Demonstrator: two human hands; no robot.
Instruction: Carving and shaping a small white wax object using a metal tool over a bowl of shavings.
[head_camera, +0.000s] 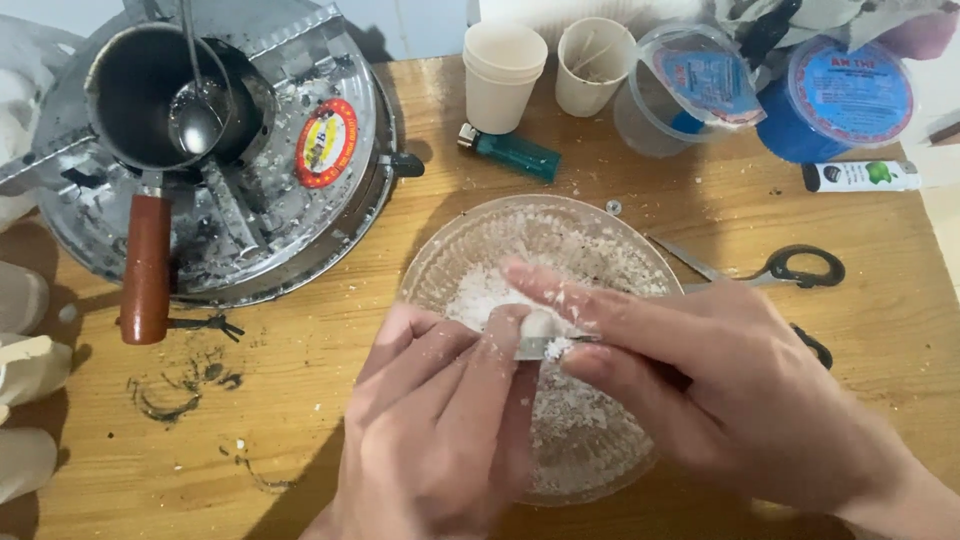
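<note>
Both hands over the clear round plastic bowl of white flakes, centre of the wooden counter. Left hand pinches a small white lump, fingers closed on it. Right hand grips a small metal blade, fingers curled tight; index finger stretched out along the top. Blade's long axis runs roughly left-right, tip pointing left at the lump and touching it; white shavings stuck to the blade. Handle end hidden in the right hand.

Around: black-handled scissors just right of the bowl, partly behind the right hand. Teal lighter beyond the bowl, stacked paper cups behind it. Round metal stove far left carrying a steel pot with a red-brown handle, ladle inside. Blue-lidded plastic tubs top right, white tube near them.
</note>
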